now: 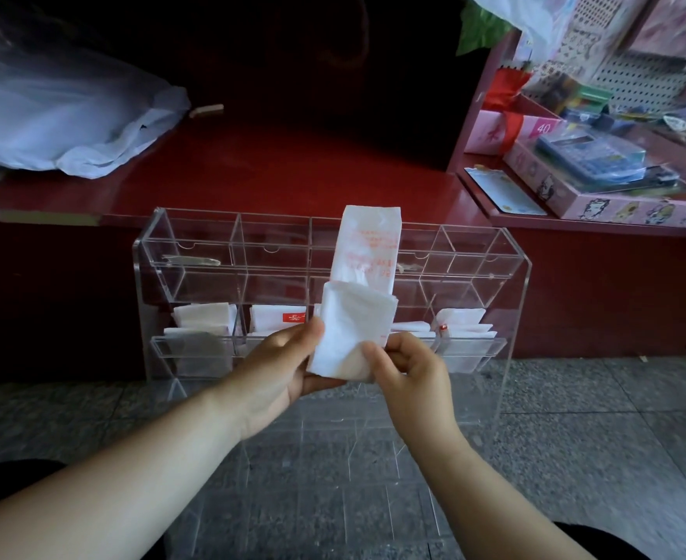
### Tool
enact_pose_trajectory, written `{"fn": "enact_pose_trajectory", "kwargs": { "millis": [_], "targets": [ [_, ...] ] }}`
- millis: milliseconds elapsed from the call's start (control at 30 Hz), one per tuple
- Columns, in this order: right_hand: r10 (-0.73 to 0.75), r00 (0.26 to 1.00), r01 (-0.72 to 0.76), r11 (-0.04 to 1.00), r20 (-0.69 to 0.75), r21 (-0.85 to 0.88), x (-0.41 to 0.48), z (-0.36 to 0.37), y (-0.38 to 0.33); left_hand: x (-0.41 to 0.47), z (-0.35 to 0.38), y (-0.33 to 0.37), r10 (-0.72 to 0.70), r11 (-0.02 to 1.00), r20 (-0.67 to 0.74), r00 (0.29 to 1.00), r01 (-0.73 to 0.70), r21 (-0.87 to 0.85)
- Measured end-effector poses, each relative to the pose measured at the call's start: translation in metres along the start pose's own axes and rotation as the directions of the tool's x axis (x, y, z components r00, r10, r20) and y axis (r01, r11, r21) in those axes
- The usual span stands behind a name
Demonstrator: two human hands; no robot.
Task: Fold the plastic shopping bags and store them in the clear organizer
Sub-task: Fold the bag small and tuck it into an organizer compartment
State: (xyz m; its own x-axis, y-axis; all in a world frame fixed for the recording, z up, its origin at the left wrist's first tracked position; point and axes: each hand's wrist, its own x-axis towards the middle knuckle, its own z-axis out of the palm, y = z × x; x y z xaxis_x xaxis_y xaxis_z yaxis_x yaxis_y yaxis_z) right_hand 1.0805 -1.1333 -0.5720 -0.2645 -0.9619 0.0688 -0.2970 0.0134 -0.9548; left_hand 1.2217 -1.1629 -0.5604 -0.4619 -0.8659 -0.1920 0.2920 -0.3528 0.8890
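Two hands, left (276, 365) and right (410, 377), pinch a crinkled white plastic bag (357, 317) folded into a strip, before the clear acrylic organizer (195, 252).

Dim, dark background; soft daylight from upper right; blurred, warped edges.

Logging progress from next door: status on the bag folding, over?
Hands: left hand holds, right hand pinches the half-folded bag. The organizer stands behind it, folded bags in its lower row. Nothing in the way.
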Motion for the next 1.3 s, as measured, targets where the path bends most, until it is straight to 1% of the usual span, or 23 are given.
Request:
{"fn": "enact_pose_trajectory", "kwargs": {
  "millis": [67,133,167,233,400,467,533,600,667,767,800,867,933,1000,1067,1100,1133,1167,1200,1233,1267,1300],
  "targets": [
    [0.06,0.998,-0.06,0.997,0.014,0.038,0.001,-0.001,-0.001,0.0,0.002,-0.004,0.039,0.988,-0.028,0.999,-0.035,0.149],
    [0.094,0.995,-0.095,0.993,0.016,0.07,0.001,-0.002,-0.001,0.001,0.003,-0.01,0.099,0.951,-0.15,0.984,-0.049,0.305],
    [0.104,0.994,-0.105,0.992,0.017,0.073,0.001,-0.002,-0.001,0.002,0.005,-0.011,0.127,0.933,-0.213,0.969,-0.044,0.356],
    [0.115,0.993,-0.117,0.99,0.023,0.083,0.001,-0.002,-0.001,0.002,0.006,-0.012,0.17,0.912,-0.257,0.951,-0.053,0.406],
    [0.143,0.989,-0.146,0.981,0.033,0.126,0.0,0.0,-0.004,0.001,0.009,-0.01,0.219,0.895,-0.29,0.932,-0.073,0.44],
    [0.174,0.983,-0.182,0.969,0.061,0.166,0.0,0.002,-0.003,0.001,0.01,-0.01,0.213,0.896,-0.292,0.932,-0.067,0.438],
    [0.223,0.969,-0.242,0.935,0.103,0.258,0.0,0.002,-0.004,0.001,0.01,-0.009,0.187,0.902,-0.299,0.936,-0.043,0.43],
    [0.236,0.966,-0.259,0.913,0.108,0.315,0.002,-0.001,-0.004,0.0,0.01,-0.009,0.152,0.895,-0.294,0.944,-0.005,0.446],
    [0.219,0.97,-0.241,0.914,0.105,0.328,0.002,-0.002,-0.004,-0.001,0.011,-0.009,0.099,0.89,-0.262,0.96,0.033,0.455],
    [0.176,0.973,-0.215,0.928,0.151,0.304,0.001,-0.001,-0.005,-0.003,0.014,-0.006,0.016,0.916,-0.187,0.982,0.061,0.396],
    [0.159,0.972,-0.206,0.934,0.175,0.293,0.0,0.001,-0.006,-0.003,0.014,-0.004,0.007,0.933,-0.195,0.981,0.064,0.354],
    [0.132,0.964,-0.194,0.942,0.229,0.274,-0.002,0.002,-0.006,0.0,0.014,0.001,0.031,0.962,-0.284,0.958,0.049,0.27],
    [0.12,0.951,-0.197,0.945,0.285,0.261,-0.003,0.004,-0.007,0.004,0.012,0.003,0.097,0.961,-0.376,0.922,0.012,0.275],
    [0.097,0.951,-0.176,0.95,0.295,0.257,-0.005,0.005,-0.007,0.005,0.011,0.003,0.146,0.949,-0.403,0.903,-0.012,0.316],
    [0.028,0.979,-0.073,0.972,0.202,0.224,-0.006,0.006,-0.005,0.004,0.01,0.003,0.167,0.944,-0.383,0.908,-0.035,0.328],
    [-0.064,0.992,0.046,0.986,0.111,0.157,-0.006,0.004,-0.004,0.004,0.009,0.003,0.168,0.942,-0.376,0.911,-0.035,0.335],
    [-0.219,0.975,0.218,0.975,0.026,0.032,-0.003,0.001,-0.001,0.003,0.008,0.005,0.158,0.943,-0.378,0.912,-0.026,0.332],
    [-0.405,0.914,0.401,0.905,0.003,-0.142,0.001,-0.002,0.002,0.002,0.007,0.006,0.137,0.952,-0.38,0.915,-0.015,0.307],
    [-0.565,0.823,0.551,0.774,0.054,-0.311,0.005,-0.005,0.007,0.002,0.006,0.008,0.104,0.966,-0.377,0.92,-0.003,0.26],
    [-0.666,0.734,0.649,0.627,0.137,-0.432,0.008,-0.006,0.013,0.001,0.005,0.01,0.072,0.979,-0.371,0.926,0.007,0.206],
    [-0.71,0.675,0.695,0.521,0.2,-0.495,0.01,-0.006,0.016,0.0,0.005,0.013,0.043,0.987,-0.363,0.931,0.017,0.16],
    [-0.732,0.64,0.718,0.461,0.233,-0.522,0.01,-0.004,0.017,0.0,0.004,0.014,0.022,0.991,-0.357,0.934,0.026,0.129]
  ]
}}
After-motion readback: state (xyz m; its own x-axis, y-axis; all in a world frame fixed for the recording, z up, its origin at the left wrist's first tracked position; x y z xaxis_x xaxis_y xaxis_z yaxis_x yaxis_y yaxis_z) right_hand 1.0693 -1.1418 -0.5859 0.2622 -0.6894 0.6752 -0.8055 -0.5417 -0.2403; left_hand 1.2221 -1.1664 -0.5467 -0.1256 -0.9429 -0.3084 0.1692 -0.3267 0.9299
